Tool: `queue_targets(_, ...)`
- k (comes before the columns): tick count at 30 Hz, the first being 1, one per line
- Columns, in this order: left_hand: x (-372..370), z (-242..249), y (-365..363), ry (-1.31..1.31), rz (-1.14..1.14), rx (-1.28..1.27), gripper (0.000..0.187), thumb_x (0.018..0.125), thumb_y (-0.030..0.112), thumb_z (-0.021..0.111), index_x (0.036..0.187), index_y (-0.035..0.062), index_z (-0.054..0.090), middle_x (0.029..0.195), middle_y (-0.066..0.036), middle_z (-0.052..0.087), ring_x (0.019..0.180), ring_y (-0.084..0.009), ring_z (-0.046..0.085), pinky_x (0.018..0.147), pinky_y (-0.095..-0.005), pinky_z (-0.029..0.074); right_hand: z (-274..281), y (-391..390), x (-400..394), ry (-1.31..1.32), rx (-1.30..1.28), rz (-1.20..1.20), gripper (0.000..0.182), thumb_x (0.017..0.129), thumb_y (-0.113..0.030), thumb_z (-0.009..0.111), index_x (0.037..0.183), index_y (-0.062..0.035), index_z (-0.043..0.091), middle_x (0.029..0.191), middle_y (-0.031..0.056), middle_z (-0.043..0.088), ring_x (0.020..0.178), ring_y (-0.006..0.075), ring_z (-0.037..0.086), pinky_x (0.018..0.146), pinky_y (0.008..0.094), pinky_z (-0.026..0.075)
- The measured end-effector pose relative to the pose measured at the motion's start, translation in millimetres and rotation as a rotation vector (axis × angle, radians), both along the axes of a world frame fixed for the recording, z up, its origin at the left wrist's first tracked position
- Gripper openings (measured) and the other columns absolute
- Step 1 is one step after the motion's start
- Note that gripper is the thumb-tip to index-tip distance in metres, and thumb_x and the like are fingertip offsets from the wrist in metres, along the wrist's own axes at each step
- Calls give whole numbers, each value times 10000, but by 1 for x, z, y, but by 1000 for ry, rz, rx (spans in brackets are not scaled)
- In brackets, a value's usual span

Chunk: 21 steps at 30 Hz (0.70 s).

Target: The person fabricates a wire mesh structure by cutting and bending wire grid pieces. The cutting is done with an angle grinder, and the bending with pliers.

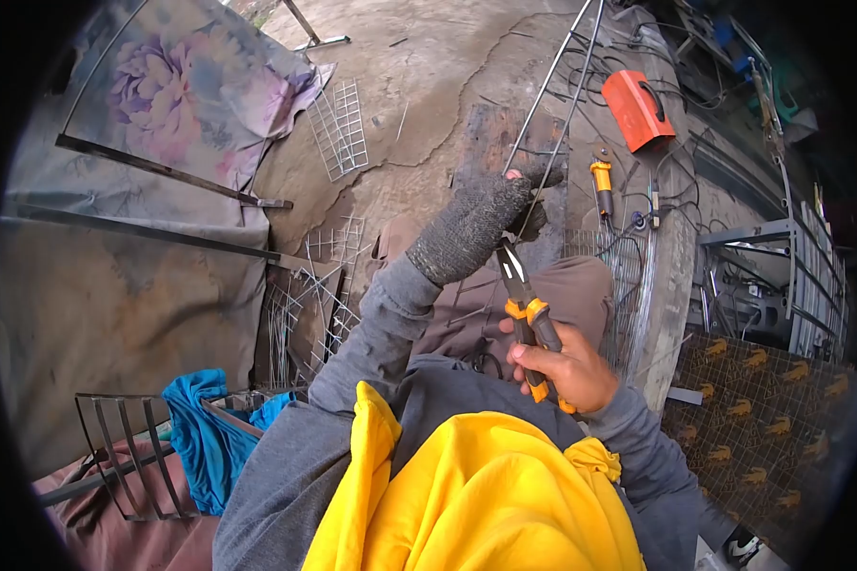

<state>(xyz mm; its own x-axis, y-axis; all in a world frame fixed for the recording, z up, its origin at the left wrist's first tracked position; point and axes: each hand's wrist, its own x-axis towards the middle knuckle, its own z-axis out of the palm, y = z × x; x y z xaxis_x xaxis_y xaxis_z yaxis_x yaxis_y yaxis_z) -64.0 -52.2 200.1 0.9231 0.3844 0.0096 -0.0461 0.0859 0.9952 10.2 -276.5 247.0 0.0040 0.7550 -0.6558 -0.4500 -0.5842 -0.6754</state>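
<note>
While right fingers hold pliers, kerb seems apart.

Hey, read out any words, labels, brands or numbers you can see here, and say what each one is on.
No text can be read anywhere.
Dark sheet: repeated gold prints, too small and blurred to make out.
Pliers: nothing legible.
Orange box: nothing legible.

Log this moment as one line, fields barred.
left hand: gloved, holding metal rods | right hand: bare, holding pliers | jaws: near left hand
</note>
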Motion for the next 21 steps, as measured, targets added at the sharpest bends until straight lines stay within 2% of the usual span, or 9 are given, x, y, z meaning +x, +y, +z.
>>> queue_targets(2, -5, 9, 3, -6, -46, 172, 505, 1119, 415, 364, 1374, 29, 564, 1048, -111, 705, 930, -170, 655, 906, -327, 524, -7, -2, -3, 25, 2, -34, 393, 966, -142, 613, 1320, 6, 533, 915, 40, 587, 797, 114, 585, 646, 284, 517)
queue_targets(4, -10, 31, 0, 133, -51, 437, 496, 1080, 371, 502, 1425, 14, 515, 1124, -137, 694, 1016, -172, 653, 944, -329, 515, -13, -1, -7, 41, -5, -77, 370, 958, -136, 609, 1292, 6, 535, 906, 41, 581, 778, 119, 580, 639, 287, 514)
queue_targets(5, -9, 29, -2, 133, -50, 436, 496, 1080, 371, 502, 1425, 14, 515, 1124, -137, 694, 1016, -172, 653, 944, -329, 515, -15, -1, -9, 57, -13, -118, 348, 951, -131, 605, 1264, 6, 537, 897, 42, 574, 759, 124, 575, 632, 291, 510)
queue_targets(7, -7, 20, -7, 130, 107, 131, 513, 1049, 180, 582, 1518, 36, 430, 1308, -128, 626, 1155, -174, 594, 1011, -354, 486, -18, 0, -9, 63, -4, -181, 343, 943, -130, 597, 1247, 14, 533, 902, 61, 574, 757, 145, 581, 628, 310, 515)
queue_targets(11, -26, -14, -21, 167, -34, 12, 597, 1036, 198, 606, 1556, 43, 357, 1320, -108, 609, 1199, -144, 550, 1021, -326, 468, -17, 2, -9, 118, 23, -296, 340, 943, -122, 595, 1248, 12, 527, 891, 61, 572, 729, 146, 582, 617, 310, 514)
queue_targets(14, -29, -30, -32, 190, -174, -112, 653, 1026, 191, 607, 1590, 70, 302, 1267, -71, 599, 1157, -148, 552, 994, -301, 476, -21, 3, -12, 124, 14, -309, 342, 942, -125, 598, 1244, 19, 525, 892, 68, 572, 734, 149, 584, 613, 313, 516)
queue_targets(15, -29, -31, -33, 190, -173, -114, 653, 1026, 191, 607, 1590, 70, 302, 1267, -71, 599, 1157, -148, 552, 994, -301, 476, -24, 3, -13, 125, 12, -308, 342, 942, -125, 598, 1244, 19, 525, 892, 68, 572, 734, 149, 584, 613, 313, 516)
queue_targets(17, -28, -28, -38, 181, -186, -396, 680, 1025, 162, 594, 1609, 84, 255, 1189, -37, 599, 1083, -132, 556, 934, -280, 492, -27, 1, -14, 98, 13, -309, 347, 940, -126, 599, 1242, 26, 523, 896, 70, 571, 746, 152, 589, 618, 313, 521)
queue_targets(21, -28, -9, -45, 183, -102, -477, 707, 1025, 156, 587, 1621, 88, 213, 1101, -14, 587, 1010, -117, 557, 880, -265, 497, -26, 0, -14, 74, 33, -308, 355, 937, -126, 602, 1247, 27, 522, 903, 67, 573, 747, 151, 593, 620, 311, 525)
